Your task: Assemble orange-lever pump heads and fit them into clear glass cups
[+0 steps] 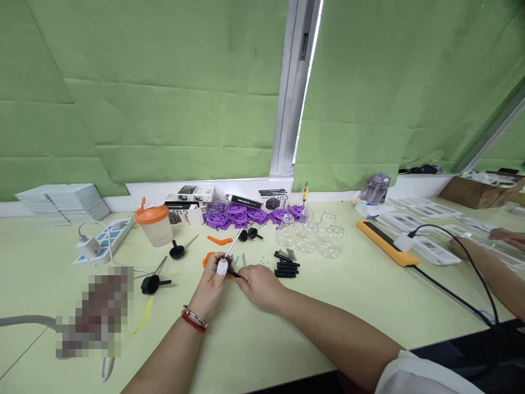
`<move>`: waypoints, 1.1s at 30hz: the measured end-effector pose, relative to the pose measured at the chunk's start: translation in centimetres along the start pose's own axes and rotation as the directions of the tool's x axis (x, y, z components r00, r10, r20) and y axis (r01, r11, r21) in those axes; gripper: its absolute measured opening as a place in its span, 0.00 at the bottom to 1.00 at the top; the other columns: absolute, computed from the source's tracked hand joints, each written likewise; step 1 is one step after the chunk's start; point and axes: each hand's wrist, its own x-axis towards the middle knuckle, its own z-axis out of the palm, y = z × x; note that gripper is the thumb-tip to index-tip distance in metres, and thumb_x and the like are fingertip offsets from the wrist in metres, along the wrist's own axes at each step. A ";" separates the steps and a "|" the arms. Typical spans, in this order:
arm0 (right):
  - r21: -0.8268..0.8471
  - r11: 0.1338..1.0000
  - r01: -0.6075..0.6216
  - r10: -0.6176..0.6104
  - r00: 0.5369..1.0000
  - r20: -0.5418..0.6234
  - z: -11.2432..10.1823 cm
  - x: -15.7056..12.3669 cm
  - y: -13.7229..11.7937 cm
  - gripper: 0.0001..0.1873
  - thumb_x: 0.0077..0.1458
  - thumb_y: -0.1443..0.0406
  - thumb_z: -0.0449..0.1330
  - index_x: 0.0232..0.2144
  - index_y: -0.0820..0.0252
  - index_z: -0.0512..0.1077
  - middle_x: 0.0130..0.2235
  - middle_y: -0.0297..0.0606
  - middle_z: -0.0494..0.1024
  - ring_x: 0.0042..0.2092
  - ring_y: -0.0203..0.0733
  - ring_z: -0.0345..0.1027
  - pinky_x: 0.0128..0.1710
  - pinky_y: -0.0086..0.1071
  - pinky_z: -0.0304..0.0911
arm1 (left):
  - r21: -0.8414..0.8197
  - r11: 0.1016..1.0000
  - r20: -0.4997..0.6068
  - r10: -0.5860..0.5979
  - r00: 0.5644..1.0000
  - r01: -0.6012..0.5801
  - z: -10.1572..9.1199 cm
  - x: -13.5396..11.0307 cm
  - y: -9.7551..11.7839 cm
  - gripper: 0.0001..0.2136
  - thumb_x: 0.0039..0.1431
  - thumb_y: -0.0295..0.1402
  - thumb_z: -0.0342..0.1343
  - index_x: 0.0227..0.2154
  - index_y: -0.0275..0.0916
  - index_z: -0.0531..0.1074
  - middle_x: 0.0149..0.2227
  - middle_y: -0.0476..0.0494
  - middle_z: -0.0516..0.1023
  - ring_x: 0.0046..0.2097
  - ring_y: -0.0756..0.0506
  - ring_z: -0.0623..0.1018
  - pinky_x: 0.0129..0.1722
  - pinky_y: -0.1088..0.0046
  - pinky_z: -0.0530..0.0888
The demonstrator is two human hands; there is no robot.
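Near the middle of the table, my left hand (210,287) is closed round a black plastic part with a thin metal rod (233,244) slanting up from it. Its thumb has a white cover. On the other side, my right hand (262,285) pinches the black arm of the same part; the fingertips are partly hidden. An orange piece (208,259) shows behind my left hand. Similar black parts with rods, one nearer (151,284) and one farther (177,250), lie to the left. Black tubes (287,269) and springs (291,254) lie to the right.
Purple plastic pieces (238,213) are piled at the back beside cup holder boxes (274,200). Clear plastic domes (307,241) stand to their right. An orange-lidded cup (155,225) and white power strip (109,241) are left. Right, an orange power strip (385,243) lies near another person's arm (488,268).
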 end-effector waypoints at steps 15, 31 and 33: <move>0.048 0.821 -0.569 0.568 0.806 -0.166 -2.2 9.3 10.1 0.10 0.57 0.68 0.53 0.36 0.68 0.73 0.38 0.54 0.76 0.40 0.48 0.71 0.34 0.32 0.59 | 0.208 0.969 -0.418 -0.035 0.908 0.133 -2.2 1.8 -1.1 0.22 0.50 0.36 0.57 0.48 0.41 0.58 0.47 0.40 0.67 0.42 0.46 0.71 0.34 0.71 0.72; 0.011 0.769 -0.639 0.639 0.768 -0.052 -0.2 9.7 11.9 0.09 0.57 0.66 0.55 0.36 0.67 0.73 0.40 0.53 0.76 0.40 0.46 0.72 0.37 0.31 0.61 | 0.258 0.951 -0.437 -0.042 0.898 0.170 -2.5 2.1 -1.6 0.20 0.51 0.29 0.54 0.48 0.39 0.58 0.46 0.40 0.68 0.40 0.47 0.70 0.37 0.68 0.72; 0.000 0.768 -0.640 0.640 0.767 -0.045 -0.2 9.7 11.9 0.09 0.56 0.67 0.56 0.37 0.67 0.73 0.41 0.54 0.76 0.41 0.47 0.72 0.37 0.31 0.61 | 0.255 0.950 -0.446 -0.050 0.894 0.181 -2.6 2.1 -1.5 0.19 0.51 0.28 0.53 0.47 0.39 0.58 0.46 0.40 0.68 0.40 0.47 0.70 0.39 0.68 0.71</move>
